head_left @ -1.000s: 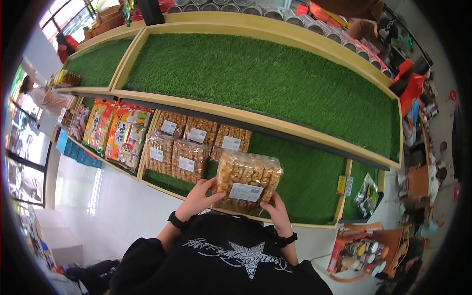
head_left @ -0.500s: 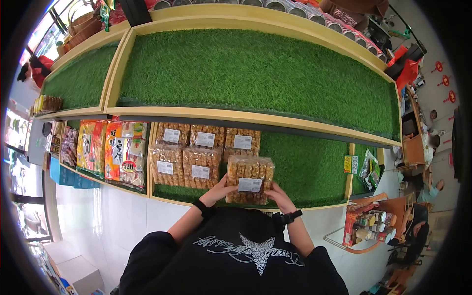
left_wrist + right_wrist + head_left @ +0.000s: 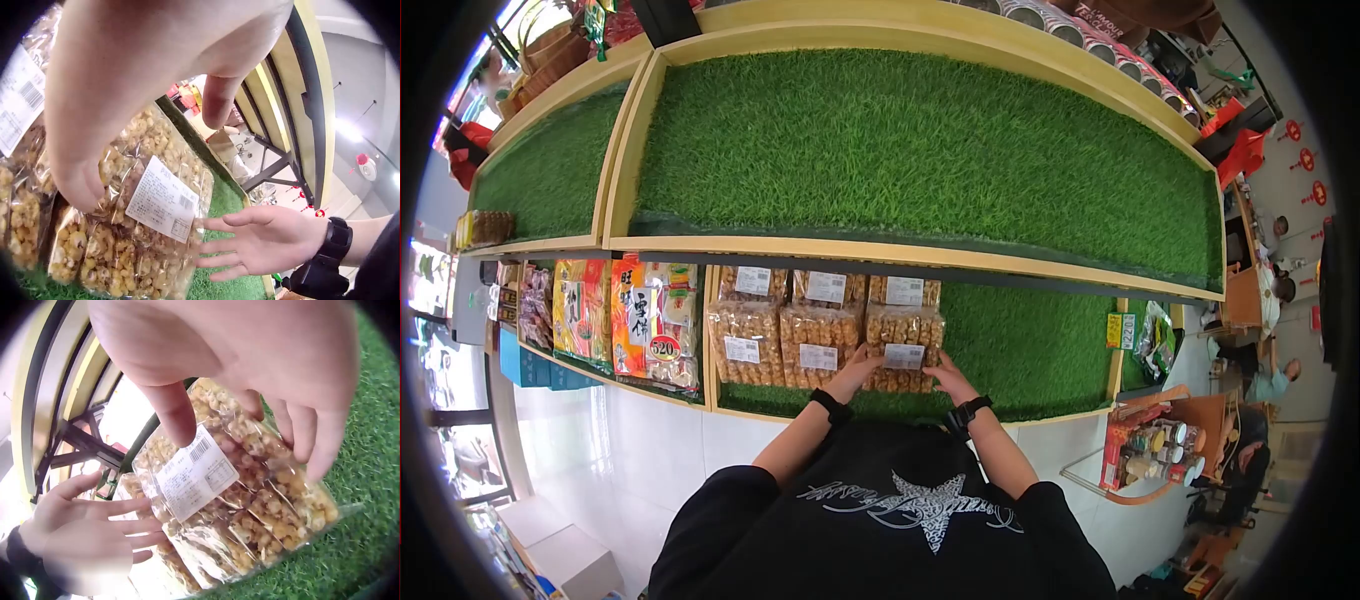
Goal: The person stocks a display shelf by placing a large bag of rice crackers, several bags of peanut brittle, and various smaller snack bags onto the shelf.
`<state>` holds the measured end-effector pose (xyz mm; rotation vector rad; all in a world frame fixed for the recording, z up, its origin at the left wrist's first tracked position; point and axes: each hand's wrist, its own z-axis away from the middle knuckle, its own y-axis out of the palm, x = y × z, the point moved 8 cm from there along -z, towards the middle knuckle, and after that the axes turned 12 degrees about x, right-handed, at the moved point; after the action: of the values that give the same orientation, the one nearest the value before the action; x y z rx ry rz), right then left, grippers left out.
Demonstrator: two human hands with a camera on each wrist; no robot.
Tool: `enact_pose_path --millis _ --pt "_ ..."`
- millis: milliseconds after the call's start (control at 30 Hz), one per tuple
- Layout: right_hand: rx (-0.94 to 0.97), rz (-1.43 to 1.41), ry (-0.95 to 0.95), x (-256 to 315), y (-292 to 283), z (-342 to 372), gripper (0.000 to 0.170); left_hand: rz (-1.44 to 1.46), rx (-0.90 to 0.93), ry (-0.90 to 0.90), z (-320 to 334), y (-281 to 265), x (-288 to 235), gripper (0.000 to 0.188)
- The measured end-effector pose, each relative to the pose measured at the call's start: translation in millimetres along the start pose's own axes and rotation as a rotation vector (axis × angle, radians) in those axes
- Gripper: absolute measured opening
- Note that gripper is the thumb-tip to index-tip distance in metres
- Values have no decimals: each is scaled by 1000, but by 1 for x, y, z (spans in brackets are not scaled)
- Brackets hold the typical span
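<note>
A clear-wrapped pack of puffed snack bars (image 3: 906, 328) with a white label lies on the green grass mat (image 3: 1030, 350) of the lower shelf, at the right end of the front row. On its left side is my left hand (image 3: 856, 374), its straight fingers at the wrapper in the right wrist view. My right hand (image 3: 949, 379) is along the opposite side, fingers extended and flat against the edge in the left wrist view; its thumb (image 3: 178, 422) reaches over the label. A matching pack (image 3: 815, 330) sits just left of my left hand.
More matching packs (image 3: 827, 287) lie behind in a second row. Large rice cracker bags (image 3: 658, 320) fill the compartment to the left. The upper shelf's wooden edge (image 3: 900, 252) overhangs the back of the lower shelf. A cart of jars (image 3: 1160, 445) stands right.
The held pack has moved forward and down from near my body to the front row, beside the other packs. My hands, earlier gripping it, now lie straighter along its sides.
</note>
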<state>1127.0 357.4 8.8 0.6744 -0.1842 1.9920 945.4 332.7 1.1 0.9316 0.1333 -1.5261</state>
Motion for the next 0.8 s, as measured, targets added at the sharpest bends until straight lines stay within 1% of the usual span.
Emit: enact_pose_path --millis 33,100,233,333,467,533,667,733,767,800 --pt "0 -2 5 -3 0 -1 80 -48 -3 1 -1 1 -1 93" --pt "-20 13 -31 -8 -1 -6 78 -52 -13 -5 2 4 -2 94" --pt "-10 2 -9 -18 -5 -8 80 -98 -41 -13 4 6 1 100" --pt "-2 -26 -25 -22 -7 -6 79 -66 -13 -38 -1 4 8 101" --pt "35 -11 1 -24 -4 -1 79 -32 17 -45 -1 5 19 101" --pt "57 -17 14 -28 -2 -3 78 -46 -6 -105 2 4 26 97" --pt "37 -35 -5 -33 0 -6 77 34 15 -57 -2 -6 40 91" --pt "24 -37 -28 -31 1 -4 77 26 -37 16 8 -6 24 75" --pt "17 -49 -29 -31 1 -4 77 23 -38 18 10 -9 19 75" --pt "10 -60 -29 -32 0 -4 78 55 -118 105 14 -20 7 65"
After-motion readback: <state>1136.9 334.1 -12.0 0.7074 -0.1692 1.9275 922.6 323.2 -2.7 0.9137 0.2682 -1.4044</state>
